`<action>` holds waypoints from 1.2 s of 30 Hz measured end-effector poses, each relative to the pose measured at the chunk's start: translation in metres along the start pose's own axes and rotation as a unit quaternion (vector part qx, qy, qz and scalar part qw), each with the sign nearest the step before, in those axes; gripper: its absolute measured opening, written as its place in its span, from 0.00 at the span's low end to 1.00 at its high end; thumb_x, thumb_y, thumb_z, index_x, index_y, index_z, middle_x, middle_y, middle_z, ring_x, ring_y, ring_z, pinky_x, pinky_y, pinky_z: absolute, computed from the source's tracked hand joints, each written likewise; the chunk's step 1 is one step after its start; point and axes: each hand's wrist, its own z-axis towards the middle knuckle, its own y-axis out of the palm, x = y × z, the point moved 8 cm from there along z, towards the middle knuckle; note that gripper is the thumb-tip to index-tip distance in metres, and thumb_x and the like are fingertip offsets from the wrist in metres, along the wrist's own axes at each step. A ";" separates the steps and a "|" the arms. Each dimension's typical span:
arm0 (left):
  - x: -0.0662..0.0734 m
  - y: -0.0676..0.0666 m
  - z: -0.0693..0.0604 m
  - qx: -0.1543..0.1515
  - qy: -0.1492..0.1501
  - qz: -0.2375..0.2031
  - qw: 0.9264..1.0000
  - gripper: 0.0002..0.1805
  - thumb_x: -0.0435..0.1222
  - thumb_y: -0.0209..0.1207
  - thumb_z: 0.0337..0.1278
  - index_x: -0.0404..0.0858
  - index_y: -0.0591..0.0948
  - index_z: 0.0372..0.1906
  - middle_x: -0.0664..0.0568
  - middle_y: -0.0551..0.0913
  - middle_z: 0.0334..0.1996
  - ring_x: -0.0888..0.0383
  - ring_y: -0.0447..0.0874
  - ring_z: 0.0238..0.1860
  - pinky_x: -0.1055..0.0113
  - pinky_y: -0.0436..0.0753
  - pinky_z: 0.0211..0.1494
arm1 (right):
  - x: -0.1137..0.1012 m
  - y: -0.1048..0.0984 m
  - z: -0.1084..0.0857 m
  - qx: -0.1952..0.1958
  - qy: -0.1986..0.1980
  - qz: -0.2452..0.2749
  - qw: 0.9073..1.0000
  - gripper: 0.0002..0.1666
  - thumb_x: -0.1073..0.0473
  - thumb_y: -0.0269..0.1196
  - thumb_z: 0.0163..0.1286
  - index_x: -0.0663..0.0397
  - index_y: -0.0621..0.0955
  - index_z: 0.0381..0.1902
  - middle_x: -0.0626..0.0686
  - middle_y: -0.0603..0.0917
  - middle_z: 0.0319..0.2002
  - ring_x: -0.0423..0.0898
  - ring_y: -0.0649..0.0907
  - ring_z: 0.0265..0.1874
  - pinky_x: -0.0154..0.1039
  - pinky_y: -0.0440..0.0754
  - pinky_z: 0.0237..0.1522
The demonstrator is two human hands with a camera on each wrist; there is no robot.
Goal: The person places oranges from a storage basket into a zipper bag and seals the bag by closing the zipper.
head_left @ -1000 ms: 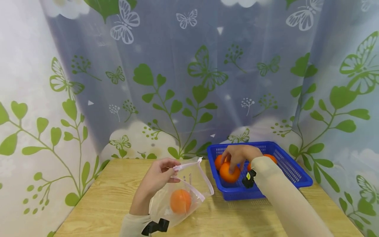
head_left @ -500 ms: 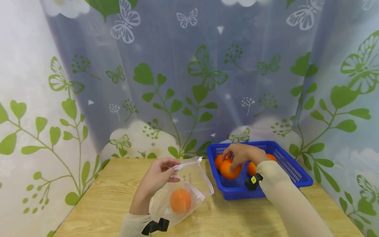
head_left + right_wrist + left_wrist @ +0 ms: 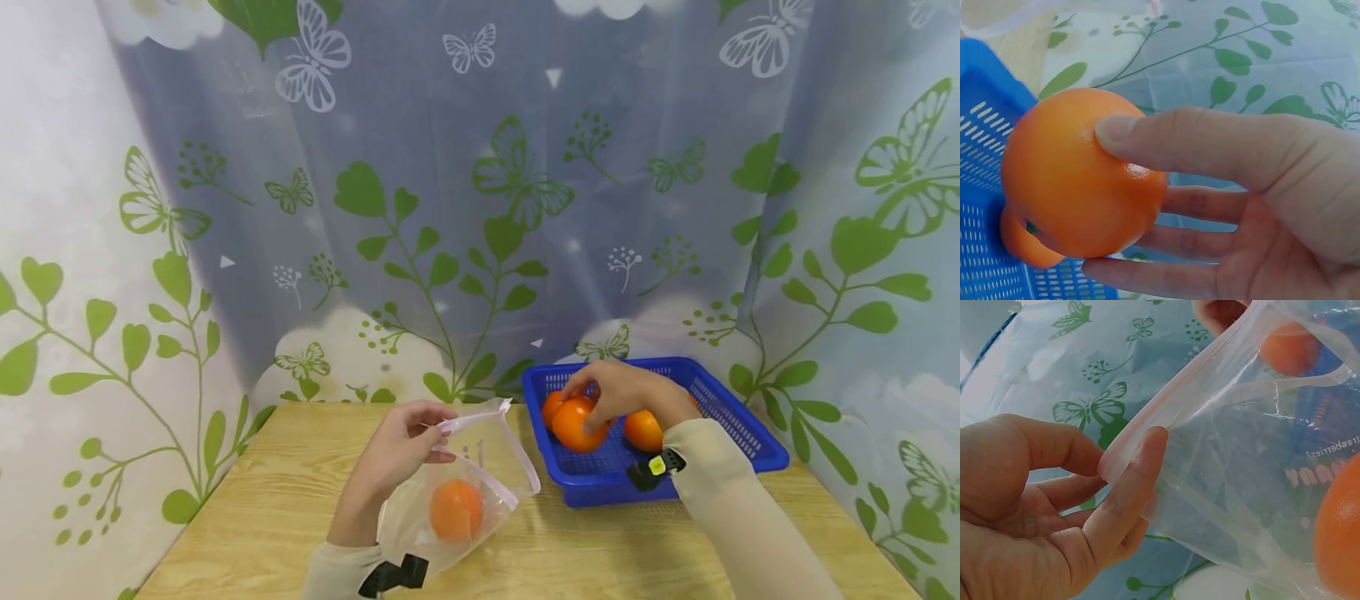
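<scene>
At the table's left-centre my left hand [image 3: 401, 442] pinches the pink-edged rim of a clear zip bag [image 3: 405, 508], whose mouth gapes toward the right. One orange [image 3: 457, 510] lies inside the bag. The left wrist view shows thumb and fingers [image 3: 1138, 456] on the bag's rim. Over the left part of a blue basket [image 3: 585, 492], my right hand [image 3: 626, 392] grips another orange [image 3: 576, 427]. In the right wrist view the thumb lies across the top of this orange [image 3: 1079, 175] and the fingers reach round its far side.
Inside the basket are further oranges, one [image 3: 642, 431] to the right of my right hand and one [image 3: 552, 406] behind the gripped orange. The wooden table [image 3: 300, 467] meets a patterned curtain [image 3: 420, 250] at the back and both sides.
My right hand has lifted the gripped orange slightly, and its wrist has shifted to the right, uncovering more of the orange beside it. The left hand and bag have hardly moved.
</scene>
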 end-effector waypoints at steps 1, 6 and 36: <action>0.000 0.000 0.000 0.000 0.000 0.000 1.000 0.14 0.23 0.52 0.70 0.24 0.81 0.54 0.33 0.81 0.47 0.57 0.83 0.38 0.61 0.93 0.44 | -0.002 0.000 -0.001 0.002 -0.005 -0.003 1.000 0.29 0.63 0.77 0.56 0.53 0.86 0.58 0.58 0.84 0.56 0.50 0.83 0.45 0.39 0.89 0.40; 0.000 -0.001 0.000 -0.002 0.000 -0.002 1.000 0.14 0.23 0.52 0.70 0.24 0.81 0.54 0.30 0.81 0.48 0.57 0.82 0.38 0.62 0.93 0.44 | -0.010 0.002 -0.003 0.012 -0.026 -0.026 0.999 0.29 0.62 0.77 0.56 0.50 0.86 0.57 0.53 0.86 0.54 0.50 0.82 0.47 0.42 0.87 0.47; 0.000 0.001 0.000 -0.008 0.000 -0.001 1.000 0.14 0.23 0.51 0.69 0.24 0.81 0.54 0.38 0.82 0.44 0.56 0.82 0.37 0.62 0.93 0.44 | -0.014 0.011 -0.032 0.069 -0.070 0.000 0.995 0.30 0.55 0.79 0.56 0.42 0.86 0.58 0.56 0.84 0.62 0.61 0.82 0.61 0.64 0.80 0.64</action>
